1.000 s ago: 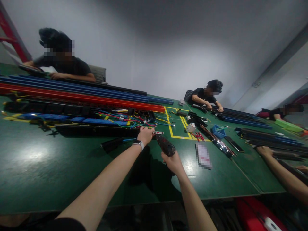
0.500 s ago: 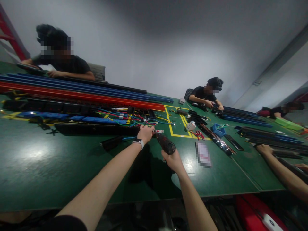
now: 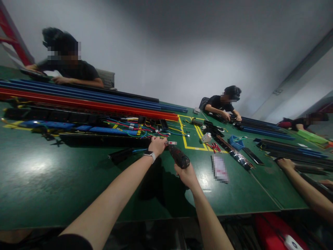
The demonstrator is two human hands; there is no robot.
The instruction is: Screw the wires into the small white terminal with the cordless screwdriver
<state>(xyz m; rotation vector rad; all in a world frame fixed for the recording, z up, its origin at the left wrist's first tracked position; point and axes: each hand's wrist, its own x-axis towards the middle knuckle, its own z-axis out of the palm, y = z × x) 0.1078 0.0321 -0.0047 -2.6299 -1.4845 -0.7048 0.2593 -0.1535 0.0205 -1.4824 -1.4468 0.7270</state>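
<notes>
My right hand grips a black and red power screwdriver, its tip pointed at the end of a long black power strip lying on the green table. My left hand, with a white watch on the wrist, rests closed on that end of the strip beside a small white and red part. What the fingers pinch is hidden.
Long red and blue rails and loose coloured wires lie beyond the strip. A yellow taped square, red pliers and a blue tray sit to the right. Co-workers sit across the table; another person's arm reaches in at right.
</notes>
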